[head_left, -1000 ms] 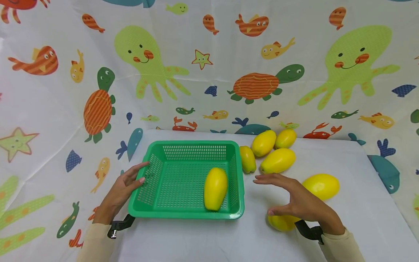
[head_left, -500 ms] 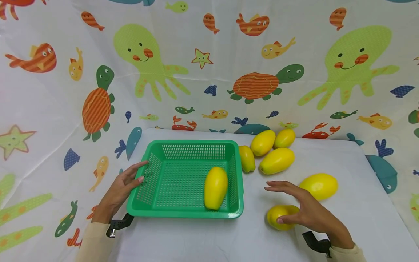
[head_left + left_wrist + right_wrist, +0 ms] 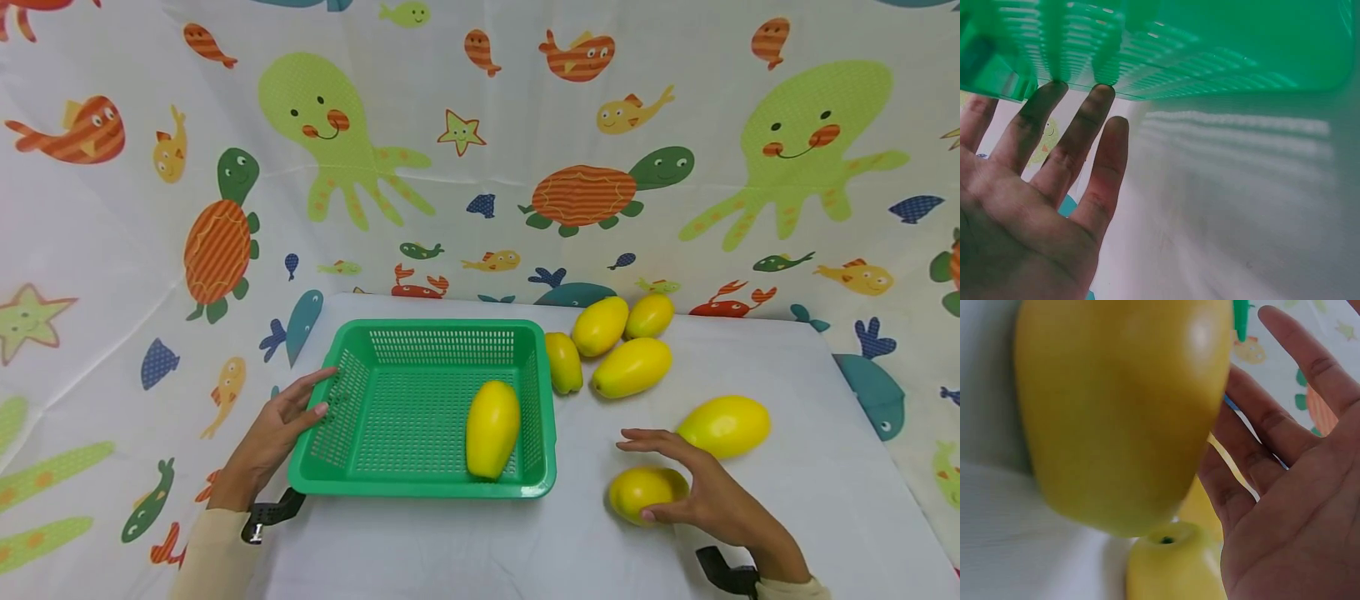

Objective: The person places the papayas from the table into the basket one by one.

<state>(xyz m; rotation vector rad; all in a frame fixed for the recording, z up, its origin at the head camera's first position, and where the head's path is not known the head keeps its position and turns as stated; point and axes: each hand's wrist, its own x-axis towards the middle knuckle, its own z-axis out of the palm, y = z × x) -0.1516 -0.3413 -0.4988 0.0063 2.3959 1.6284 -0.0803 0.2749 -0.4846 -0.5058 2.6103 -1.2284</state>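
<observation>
A green plastic basket [image 3: 420, 490] stands on the white-covered table with one yellow papaya [image 3: 492, 429] lying in its right part. My left hand [image 3: 273, 437] is at the basket's left side, its fingers extended; in the left wrist view the fingertips meet the basket's outer wall. Over at the right, my right hand [image 3: 708, 492] spreads around a smaller yellow papaya [image 3: 637, 493], thumb at its near side and fingers above the far side. In the right wrist view, the fingers look extended beside this papaya [image 3: 1116, 425]; whether they touch it is unclear.
Behind the right hand lies a larger papaya [image 3: 726, 427]. Several more papayas [image 3: 633, 368] are grouped off the basket's back right corner, one [image 3: 562, 363] close against its right wall. A cloth with printed sea animals [image 3: 585, 196] hangs behind the table.
My right hand has drawn back toward the near right and lowered around the smaller papaya, which was partly covered before. The left hand keeps its place at the basket.
</observation>
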